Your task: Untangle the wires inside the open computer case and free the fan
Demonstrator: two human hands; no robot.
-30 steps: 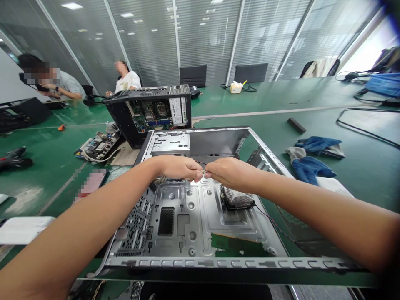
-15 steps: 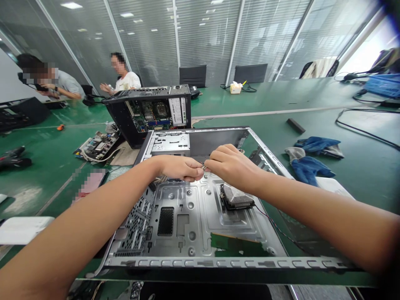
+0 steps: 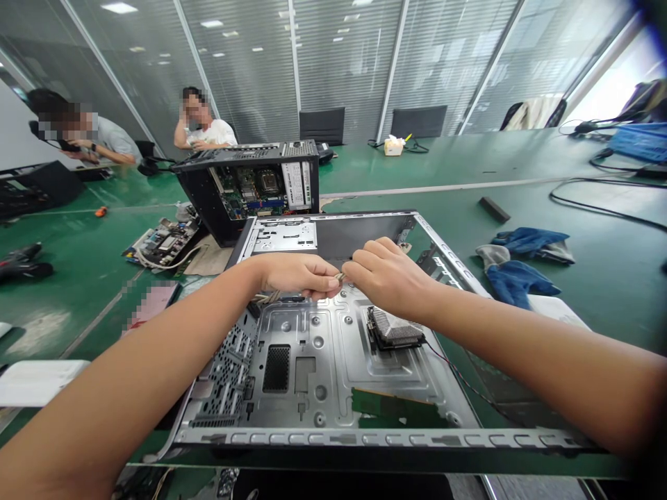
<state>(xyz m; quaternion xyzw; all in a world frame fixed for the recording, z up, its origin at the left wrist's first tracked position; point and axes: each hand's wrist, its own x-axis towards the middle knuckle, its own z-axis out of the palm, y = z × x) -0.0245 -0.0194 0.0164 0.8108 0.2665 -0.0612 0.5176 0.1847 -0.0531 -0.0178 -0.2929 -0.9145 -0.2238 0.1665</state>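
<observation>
The left hand (image 3: 299, 273) pinches a pale cable (image 3: 339, 276) between thumb and bent forefinger, and the right hand (image 3: 385, 278) pinches it from the other side, its fingertips mostly hidden behind the knuckles. Only a short stretch shows in the gap, above the middle of an open computer case (image 3: 390, 439) that lies on its side. Whether it joins the wires (image 3: 268, 298) below the left wrist cannot be told.

The cable should be light and flexible, easily kinked; the fingertips suit it best, gripping the sheath or plug rather than tugging bare strands. Inside the case, a finned CPU cooler (image 3: 397, 330) looks solid but has a thin trailing lead, while the green memory module (image 3: 396, 408) is probably fragile and better held by its edges.

The case rests on a green tabletop (image 3: 448, 173), smooth and slightly glossy, with a second computer tower (image 3: 208, 201) standing just beyond and a loose motherboard (image 3: 164, 243) beside it. Two people sit at the far left, before a glass partition (image 3: 344, 69) with blinds.
</observation>
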